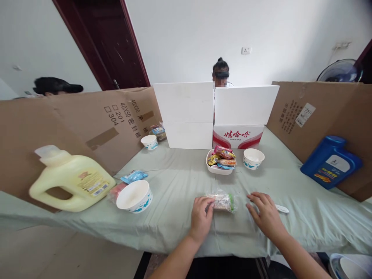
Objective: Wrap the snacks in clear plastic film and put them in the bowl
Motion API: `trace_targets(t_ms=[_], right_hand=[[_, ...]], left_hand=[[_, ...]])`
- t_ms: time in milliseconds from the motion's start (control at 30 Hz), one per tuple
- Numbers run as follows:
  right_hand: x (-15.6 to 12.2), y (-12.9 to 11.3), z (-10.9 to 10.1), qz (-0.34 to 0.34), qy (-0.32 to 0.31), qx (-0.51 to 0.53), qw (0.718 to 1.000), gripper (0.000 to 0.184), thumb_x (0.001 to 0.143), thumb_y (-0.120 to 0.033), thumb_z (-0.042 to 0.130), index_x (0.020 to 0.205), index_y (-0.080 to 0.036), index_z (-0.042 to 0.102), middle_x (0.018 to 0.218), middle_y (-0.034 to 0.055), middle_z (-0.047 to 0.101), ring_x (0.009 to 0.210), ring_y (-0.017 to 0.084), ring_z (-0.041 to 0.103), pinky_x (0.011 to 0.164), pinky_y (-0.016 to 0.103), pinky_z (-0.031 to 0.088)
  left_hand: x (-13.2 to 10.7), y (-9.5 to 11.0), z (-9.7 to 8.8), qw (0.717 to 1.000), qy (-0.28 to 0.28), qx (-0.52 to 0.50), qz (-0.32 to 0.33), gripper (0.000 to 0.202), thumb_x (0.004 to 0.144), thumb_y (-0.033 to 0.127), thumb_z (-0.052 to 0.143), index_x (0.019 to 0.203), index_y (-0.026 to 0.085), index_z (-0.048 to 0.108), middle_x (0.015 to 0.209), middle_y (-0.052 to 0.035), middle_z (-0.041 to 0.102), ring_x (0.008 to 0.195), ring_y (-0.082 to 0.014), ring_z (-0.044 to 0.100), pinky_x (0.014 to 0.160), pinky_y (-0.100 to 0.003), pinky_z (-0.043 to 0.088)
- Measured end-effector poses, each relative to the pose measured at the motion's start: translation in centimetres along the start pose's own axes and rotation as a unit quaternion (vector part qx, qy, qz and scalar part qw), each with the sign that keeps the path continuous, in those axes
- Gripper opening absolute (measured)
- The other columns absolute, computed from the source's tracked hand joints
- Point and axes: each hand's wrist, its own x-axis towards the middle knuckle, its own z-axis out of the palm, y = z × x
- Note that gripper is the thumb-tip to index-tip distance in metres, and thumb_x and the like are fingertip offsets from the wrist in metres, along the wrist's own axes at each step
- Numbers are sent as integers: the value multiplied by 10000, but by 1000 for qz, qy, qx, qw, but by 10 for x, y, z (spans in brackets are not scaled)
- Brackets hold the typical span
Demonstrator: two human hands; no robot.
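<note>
My left hand [201, 217] rests on the pale green cloth with its fingers curled against the left end of a clear snack packet [224, 201]. My right hand [266, 214] lies flat on the cloth just right of the packet, fingers spread, holding nothing. A small white spoon-like piece [282, 209] pokes out from beside the right hand. Beyond the packet stands a white dish [218, 169] heaped with wrapped snacks, with a white paper bowl [254, 158] beside it.
A yellow detergent jug [69, 180] lies at the left and a blue jug [331, 162] leans at the right. Two more paper bowls [134, 196] [149, 142] sit left. Cardboard walls [95, 128] and white foam boxes [186, 102] fence the table; a person sits behind them.
</note>
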Motion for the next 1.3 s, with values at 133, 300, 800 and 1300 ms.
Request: trace_targets(t_ms=[133,300,800,1300], right_hand=[[30,-45,8,-30,-26,84,996,391,917,-468,500,1198,-206,574,1208,118,579,1175,267,493,979,442,426],[55,-64,26,22,-157,22,987,532,777,-576,633,1090,-146,656,1344,180,514,1344,378,334,1075,571,283],[-3,-77,-38,-153,-317,167,921,149,936,-267,482,930,-236,628,880,18,656,860,177,592,746,293,444],[40,-63,16,-26,-140,70,987,312,935,-315,470,1202,-195,578,1195,101,626,1098,252,563,941,417,449]], left_hand=[[15,-34,-23,983,44,-58,-169,204,869,319,496,894,173,637,792,-42,672,722,-179,646,673,-295,540],[23,-63,-54,966,138,18,-217,207,792,231,481,959,172,589,898,-61,633,852,-216,619,815,-396,519],[6,35,-56,903,-307,291,80,196,919,232,475,943,182,662,815,-69,700,775,-245,660,795,-413,496],[26,5,-47,947,-198,255,9,600,692,274,763,1228,203,502,1262,-121,569,1150,-312,543,932,-452,467]])
